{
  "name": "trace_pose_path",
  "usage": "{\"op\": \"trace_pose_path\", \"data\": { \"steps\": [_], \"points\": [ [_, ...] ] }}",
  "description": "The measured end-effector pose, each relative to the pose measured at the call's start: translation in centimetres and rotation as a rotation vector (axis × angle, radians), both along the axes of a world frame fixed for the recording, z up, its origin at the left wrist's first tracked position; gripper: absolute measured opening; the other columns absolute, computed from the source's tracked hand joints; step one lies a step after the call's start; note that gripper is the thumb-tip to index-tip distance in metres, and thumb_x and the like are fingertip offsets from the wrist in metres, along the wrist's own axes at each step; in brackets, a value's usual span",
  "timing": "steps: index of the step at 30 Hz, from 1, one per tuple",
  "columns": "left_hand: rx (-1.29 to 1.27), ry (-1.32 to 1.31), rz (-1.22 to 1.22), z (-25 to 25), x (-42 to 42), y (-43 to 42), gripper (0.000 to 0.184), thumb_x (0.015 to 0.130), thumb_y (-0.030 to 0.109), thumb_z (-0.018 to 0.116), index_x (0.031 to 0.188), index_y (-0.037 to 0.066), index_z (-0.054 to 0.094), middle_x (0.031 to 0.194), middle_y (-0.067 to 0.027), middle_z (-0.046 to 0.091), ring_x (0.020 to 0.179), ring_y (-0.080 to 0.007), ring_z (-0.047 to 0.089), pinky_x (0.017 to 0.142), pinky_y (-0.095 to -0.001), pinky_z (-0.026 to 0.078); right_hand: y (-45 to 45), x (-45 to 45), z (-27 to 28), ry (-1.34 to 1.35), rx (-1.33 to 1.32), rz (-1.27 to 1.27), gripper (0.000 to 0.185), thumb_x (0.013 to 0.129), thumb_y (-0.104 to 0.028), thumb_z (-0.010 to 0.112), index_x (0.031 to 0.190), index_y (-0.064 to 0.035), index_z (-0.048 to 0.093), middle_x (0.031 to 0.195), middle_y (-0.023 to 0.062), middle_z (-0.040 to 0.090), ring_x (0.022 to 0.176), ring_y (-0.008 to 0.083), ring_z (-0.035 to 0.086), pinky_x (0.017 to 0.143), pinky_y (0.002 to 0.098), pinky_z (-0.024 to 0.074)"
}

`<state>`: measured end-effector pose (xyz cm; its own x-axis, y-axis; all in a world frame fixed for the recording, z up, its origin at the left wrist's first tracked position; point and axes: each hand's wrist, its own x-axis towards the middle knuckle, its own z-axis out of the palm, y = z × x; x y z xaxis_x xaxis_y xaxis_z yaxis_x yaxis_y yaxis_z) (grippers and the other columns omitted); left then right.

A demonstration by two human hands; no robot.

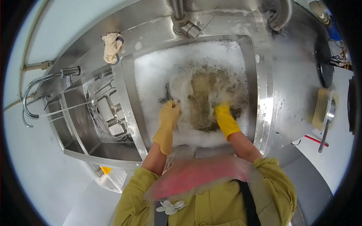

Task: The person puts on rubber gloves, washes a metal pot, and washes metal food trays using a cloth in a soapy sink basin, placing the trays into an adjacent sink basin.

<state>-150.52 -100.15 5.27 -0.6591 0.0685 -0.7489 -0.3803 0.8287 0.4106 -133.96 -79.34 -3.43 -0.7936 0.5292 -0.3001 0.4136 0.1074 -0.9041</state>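
Observation:
My left hand (169, 116), in a pale yellow rubber glove, is at the left part of a large sink (253, 94) full of suds. Its fingers are closed at the foam's surface, on something I cannot make out. A dark, thin edge shows in the foam just above that hand. My right hand (226, 118), in a brighter yellow glove, reaches into the murky water (201, 86) right of centre. Motion blurs its fingers, and a faint greenish patch lies by their tips. White foam (151, 75) surrounds the brownish water and hides what lies beneath.
In the left sink, water runs from a curved tap (32, 84) over metal compartment trays (109, 111). A beige cloth (112, 48) hangs by the divider. A mixer tap (188, 28) stands behind the main sink. At right are a dark round lid (323, 64) and a ladle (329, 118).

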Motion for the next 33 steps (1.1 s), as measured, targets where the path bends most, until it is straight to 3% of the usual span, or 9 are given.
{"op": "trace_pose_path", "data": {
  "steps": [7,8,12,18,21,25,29,31,33],
  "points": [
    [0.054,0.037,0.04,9.1,1.9,4.2,0.037,0.095,0.036,0.061,0.11,0.003,0.066,0.095,-0.0184,0.073,0.089,-0.0349,0.07,0.075,-0.0433,0.051,-5.3,-9.5,7.2,0.568,0.342,0.281,0.036,0.095,-0.013,0.059,0.13,-0.0074,0.066,0.137,0.0134,0.065,0.134,0.0286,0.056,0.117,0.0413,0.0378],
    [0.034,0.216,-0.231,6.2,2.7,2.4,0.04,0.098,0.041,0.059,0.113,0.004,0.061,0.093,-0.0202,0.071,0.091,-0.0393,0.068,0.077,-0.0442,0.05,-3.6,-10.5,6.0,0.551,0.329,0.264,0.037,0.094,-0.013,0.058,0.13,-0.0081,0.066,0.138,0.0136,0.065,0.135,0.0284,0.056,0.117,0.0408,0.0376],
    [0.074,0.115,-0.153,9.4,4.4,4.3,0.045,0.099,0.047,0.058,0.109,0.003,0.057,0.094,-0.0206,0.064,0.09,-0.0383,0.064,0.082,-0.0444,0.048,3.5,-9.0,0.0,0.377,0.17,-0.042,0.038,0.095,-0.014,0.057,0.132,-0.0087,0.066,0.138,0.0135,0.064,0.136,0.0284,0.054,0.117,0.0402,0.0373],
    [0.509,0.142,0.482,-1.4,6.7,2.5,0.042,0.104,0.041,0.056,0.121,0.004,0.049,0.117,-0.0106,0.057,0.103,-0.022,0.052,0.095,-0.0357,0.043,2.5,1.2,-2.0,0.092,-0.147,-0.294,0.044,0.095,-0.016,0.059,0.137,-0.009,0.061,0.142,0.0125,0.061,0.136,0.029,0.053,0.116,0.0401,0.0381],
    [0.513,0.091,0.474,-4.5,5.7,1.1,0.05,0.106,0.044,0.051,0.137,0.005,0.046,0.128,-0.0118,0.057,0.113,-0.0208,0.053,0.1,-0.0349,0.044,-2.3,0.0,0.6,0.184,0.058,-0.149,0.047,0.094,-0.017,0.06,0.14,-0.0092,0.059,0.144,0.012,0.059,0.136,0.0293,0.053,0.116,0.0401,0.0385],
    [0.533,0.048,0.614,-0.9,4.7,3.1,0.064,0.108,0.048,0.044,0.151,0.002,0.038,0.145,-0.0111,0.051,0.132,-0.0221,0.048,0.112,-0.0347,0.037,-5.5,-3.9,4.2,0.386,0.445,0.191,0.051,0.094,-0.019,0.061,0.144,-0.0094,0.055,0.146,0.0113,0.057,0.137,0.0297,0.052,0.115,0.04,0.0391],
    [0.999,-0.055,0.496,-2.1,5.0,2.4,0.068,0.109,0.054,0.035,0.152,0.002,0.04,0.144,-0.011,0.053,0.127,-0.0227,0.054,0.109,-0.0352,0.044,-3.0,-9.8,4.5,0.445,0.677,0.385,0.056,0.09,-0.017,0.062,0.145,-0.0073,0.053,0.149,0.0141,0.054,0.137,0.0321,0.051,0.115,0.0411,0.0388],
    [0.78,-0.104,0.557,-2.2,4.8,1.8,0.068,0.109,0.055,0.035,0.148,0.001,0.046,0.139,-0.0121,0.057,0.123,-0.023,0.058,0.106,-0.0373,0.047,-0.9,-12.3,4.3,0.405,0.696,0.431,0.06,0.084,-0.012,0.063,0.142,-0.0026,0.053,0.15,0.0206,0.051,0.137,0.0362,0.049,0.116,0.0434,0.0376],
    [0.594,-0.035,0.49,-3.3,4.1,1.0,0.068,0.109,0.056,0.035,0.146,0.001,0.048,0.135,-0.0123,0.06,0.121,-0.0234,0.06,0.104,-0.0387,0.049,1.7,-11.9,-1.9,0.315,0.568,0.116,0.055,0.09,-0.01,0.06,0.144,-0.0078,0.054,0.147,0.0117,0.057,0.136,0.0323,0.053,0.114,0.0429,0.0411]
  ]
}}
